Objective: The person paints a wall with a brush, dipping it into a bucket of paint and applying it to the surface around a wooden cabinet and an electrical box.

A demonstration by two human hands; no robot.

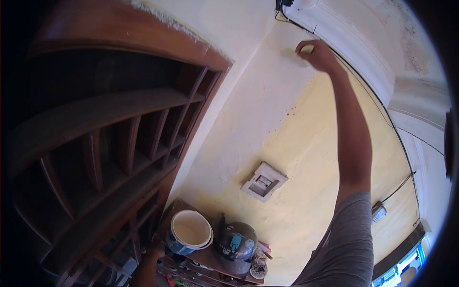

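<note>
Up at one o'clock in the view, the right hand [319, 56] is raised against the wall [301, 138], its arm rising from a grey sleeve [346, 234] at five o'clock; its fingers are curled nearly closed around a pale piece [307, 49], too blurred to name; part of it shows inside the curl, and a yellowish blur pokes past the fingertips towards nine o'clock; I can't tell whether it touches the paint.

Down at seven o'clock, the left hand [154, 249] is beside a white bucket [191, 227], at its eight o'clock; its fingers are too dim for me to tell how far they open or what they hold; a dark rounded object [236, 241] stands at the bucket's three o'clock.
</note>
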